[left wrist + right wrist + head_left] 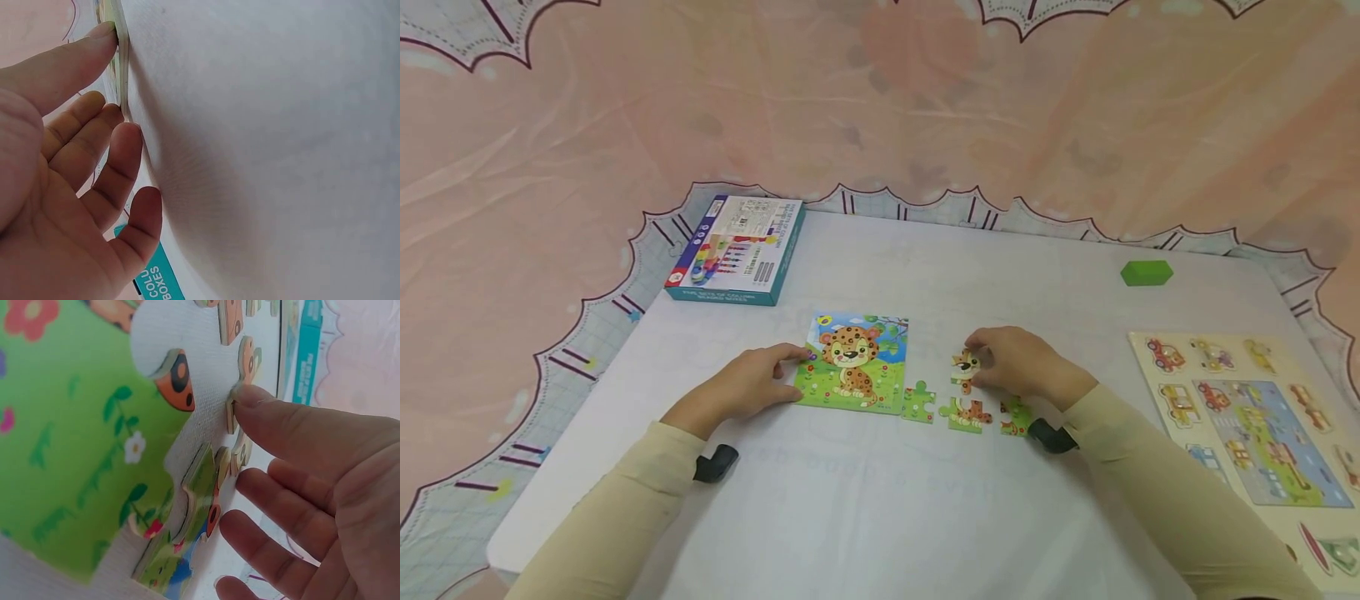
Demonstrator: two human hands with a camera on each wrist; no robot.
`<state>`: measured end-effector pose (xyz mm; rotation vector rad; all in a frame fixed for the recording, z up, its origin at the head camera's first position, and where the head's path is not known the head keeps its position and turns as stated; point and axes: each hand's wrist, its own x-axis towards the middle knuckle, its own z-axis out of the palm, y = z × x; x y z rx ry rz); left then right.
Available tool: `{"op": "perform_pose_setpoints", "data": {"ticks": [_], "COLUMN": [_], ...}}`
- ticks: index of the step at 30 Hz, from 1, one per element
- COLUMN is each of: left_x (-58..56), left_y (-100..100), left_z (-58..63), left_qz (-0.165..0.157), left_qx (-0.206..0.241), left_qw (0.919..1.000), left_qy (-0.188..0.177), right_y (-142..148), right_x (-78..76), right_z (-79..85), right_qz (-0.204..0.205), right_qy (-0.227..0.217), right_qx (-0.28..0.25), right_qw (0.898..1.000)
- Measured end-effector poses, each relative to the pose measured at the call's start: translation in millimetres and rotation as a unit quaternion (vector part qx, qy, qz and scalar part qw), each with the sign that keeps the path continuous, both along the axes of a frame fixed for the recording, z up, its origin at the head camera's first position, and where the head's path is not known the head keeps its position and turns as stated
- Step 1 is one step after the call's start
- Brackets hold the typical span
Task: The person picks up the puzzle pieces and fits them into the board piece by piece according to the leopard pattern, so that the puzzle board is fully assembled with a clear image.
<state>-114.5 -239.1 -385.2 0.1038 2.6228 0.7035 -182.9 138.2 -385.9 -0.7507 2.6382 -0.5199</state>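
A leopard picture board [852,367] lies on the white table. My left hand [747,382] rests at its left side, thumb near the lower corner and a fingertip higher up. In the left wrist view the thumb [94,47] touches the board's edge and the other fingers bend loosely. My right hand [1018,360] pinches a leopard-face puzzle piece [964,367]; its thumb [275,412] presses the piece's edge in the right wrist view. Just below lie a green grass piece [918,402], a leopard-body piece [967,415] and another green piece [1015,417], partly hidden by the right wrist.
At the back left lies a flat paint box [737,250] with teal sides. A green block [1146,272] sits at the back right. A wooden vehicle puzzle board [1165,367] occupies the right side, partly covered by my right sleeve. Patterned cloth [880,108] surrounds the table's far edge.
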Motion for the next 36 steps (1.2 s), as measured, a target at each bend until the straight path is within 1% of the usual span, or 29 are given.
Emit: {"op": "perform_pose_setpoints", "data": {"ticks": [6, 14, 22, 32, 36], "left_x": [0.8, -0.8, -1.7, -2.0, -2.3], "left_y": [0, -1, -2, -2, -1], "left_z": [1.2, -0.4, -4.8, -4.6, -4.1], "left_qz": [0.001, 0.001, -0.002, -0.003, -0.003], "left_qx": [-0.001, -0.004, -0.005, -0.007, -0.007], "left_qw": [1.0000, 1.0000, 1.0000, 1.0000, 1.0000], "left_qy": [-0.001, 0.002, 0.005, 0.005, 0.002], "right_y": [-1, -5, -9, -11, -11], "right_x": [-4.2, -8.3, -8.0, -7.1, -6.4], "right_z": [-0.9, -1.7, -0.8, -2.7, -1.8], "right_qz": [-0.004, -0.004, -0.020, -0.021, -0.016], "right_qy": [0.008, 0.020, 0.022, 0.036, 0.040], "right_qx": [0.004, 0.014, 0.021, 0.017, 0.017], "right_qw": [1.000, 1.000, 0.999, 0.999, 0.999]}}
